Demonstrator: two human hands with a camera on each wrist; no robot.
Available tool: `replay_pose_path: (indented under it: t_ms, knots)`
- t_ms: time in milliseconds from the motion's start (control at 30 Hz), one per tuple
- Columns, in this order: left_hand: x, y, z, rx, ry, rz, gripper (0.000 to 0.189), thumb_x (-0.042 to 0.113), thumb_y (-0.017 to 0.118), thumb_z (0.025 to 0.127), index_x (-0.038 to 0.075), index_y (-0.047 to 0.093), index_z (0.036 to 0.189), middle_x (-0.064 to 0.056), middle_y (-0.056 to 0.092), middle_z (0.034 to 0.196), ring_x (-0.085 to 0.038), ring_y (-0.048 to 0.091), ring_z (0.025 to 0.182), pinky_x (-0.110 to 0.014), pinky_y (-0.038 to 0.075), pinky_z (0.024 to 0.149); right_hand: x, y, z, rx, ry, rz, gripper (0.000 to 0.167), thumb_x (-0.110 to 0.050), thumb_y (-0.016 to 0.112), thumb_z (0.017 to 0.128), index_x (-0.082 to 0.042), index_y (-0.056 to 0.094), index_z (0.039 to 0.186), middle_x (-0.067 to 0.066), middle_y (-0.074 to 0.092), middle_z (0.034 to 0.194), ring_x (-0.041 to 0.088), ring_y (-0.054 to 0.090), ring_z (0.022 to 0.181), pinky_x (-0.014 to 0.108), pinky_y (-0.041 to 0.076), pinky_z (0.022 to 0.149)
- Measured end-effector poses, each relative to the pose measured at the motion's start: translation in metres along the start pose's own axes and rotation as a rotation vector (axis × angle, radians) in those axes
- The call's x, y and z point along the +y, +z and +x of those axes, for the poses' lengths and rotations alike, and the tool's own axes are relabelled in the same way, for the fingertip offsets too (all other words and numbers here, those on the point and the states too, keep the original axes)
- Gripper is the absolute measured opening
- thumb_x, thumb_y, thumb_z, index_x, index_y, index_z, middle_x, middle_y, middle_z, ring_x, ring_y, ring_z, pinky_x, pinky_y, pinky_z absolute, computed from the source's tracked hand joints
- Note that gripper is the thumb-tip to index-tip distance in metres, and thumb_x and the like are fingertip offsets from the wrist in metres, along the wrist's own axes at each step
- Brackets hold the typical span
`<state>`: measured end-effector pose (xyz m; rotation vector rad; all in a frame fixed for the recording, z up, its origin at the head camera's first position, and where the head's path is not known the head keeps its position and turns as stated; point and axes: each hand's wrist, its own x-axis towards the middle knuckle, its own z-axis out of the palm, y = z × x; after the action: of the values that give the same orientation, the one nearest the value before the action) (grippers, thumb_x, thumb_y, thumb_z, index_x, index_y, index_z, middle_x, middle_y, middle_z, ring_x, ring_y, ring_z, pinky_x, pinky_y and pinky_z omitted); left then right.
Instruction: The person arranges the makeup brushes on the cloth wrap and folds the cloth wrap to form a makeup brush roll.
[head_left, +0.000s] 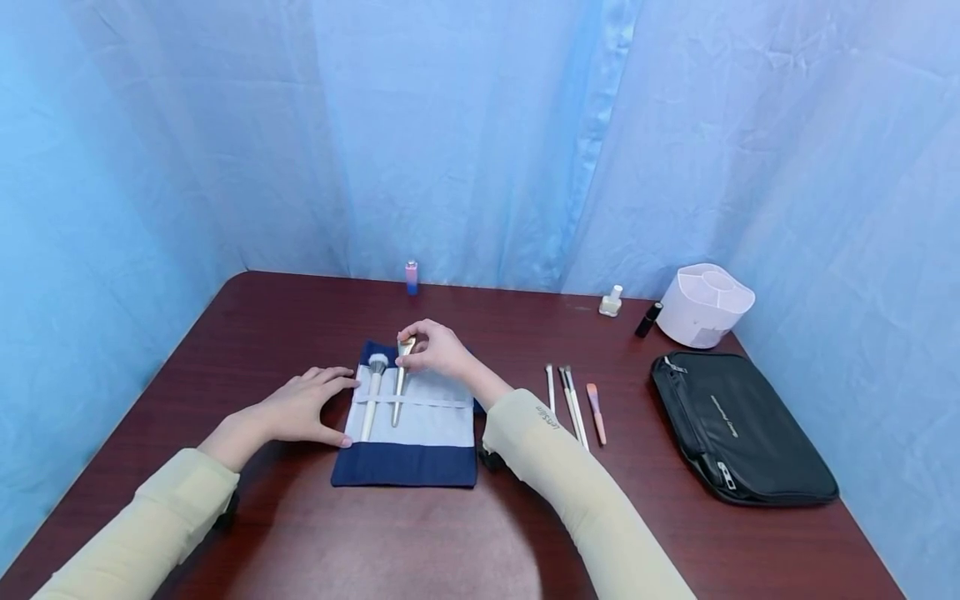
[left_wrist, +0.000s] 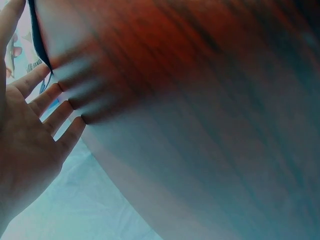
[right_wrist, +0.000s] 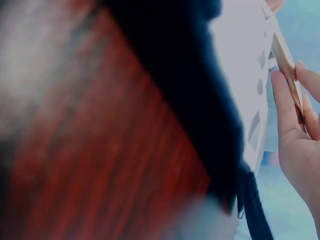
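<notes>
A navy brush roll (head_left: 405,467) with a pale grey lining and a thin strap across it lies unfolded on the table. At its left edge my left hand (head_left: 303,408) rests with fingers spread and thumb at the lower left side. A white-handled makeup brush (head_left: 371,408) lies along the left of the lining, its handle crossing the strap. Over the lining my right hand (head_left: 441,350) pinches a gold makeup brush (head_left: 399,396) near its top, the tapered handle pointing toward me across the strap. In the right wrist view, thumb and fingers hold this gold brush (right_wrist: 283,55).
Right of the roll lie several slim brushes (head_left: 573,404) and a pink-orange brush (head_left: 596,414). Farther right are a black zip case (head_left: 750,433), a white organizer (head_left: 701,312), a black lipstick tube (head_left: 648,320) and a nail polish bottle (head_left: 611,303). A pink-and-blue tube (head_left: 412,277) stands at the back.
</notes>
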<state>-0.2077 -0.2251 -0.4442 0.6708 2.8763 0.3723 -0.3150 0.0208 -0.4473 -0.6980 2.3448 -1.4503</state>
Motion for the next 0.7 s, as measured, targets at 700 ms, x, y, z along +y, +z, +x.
replay_pose_path:
  t_ms: [700]
  knots:
    - [-0.0014, 0.0008, 0.0003, -0.002, 0.002, 0.004, 0.095, 0.066, 0.071, 0.068, 0.01, 0.045, 0.14, -0.016, 0.037, 0.146, -0.037, 0.036, 0.127, -0.061, 0.031, 0.101, 0.0034, -0.0053, -0.0088, -0.268, -0.051, -0.186, 0.026, -0.025, 0.07, 0.086, -0.015, 0.071, 0.109, 0.0, 0.07, 0.089, 0.014, 0.057, 0.062, 0.025, 0.05, 0.058]
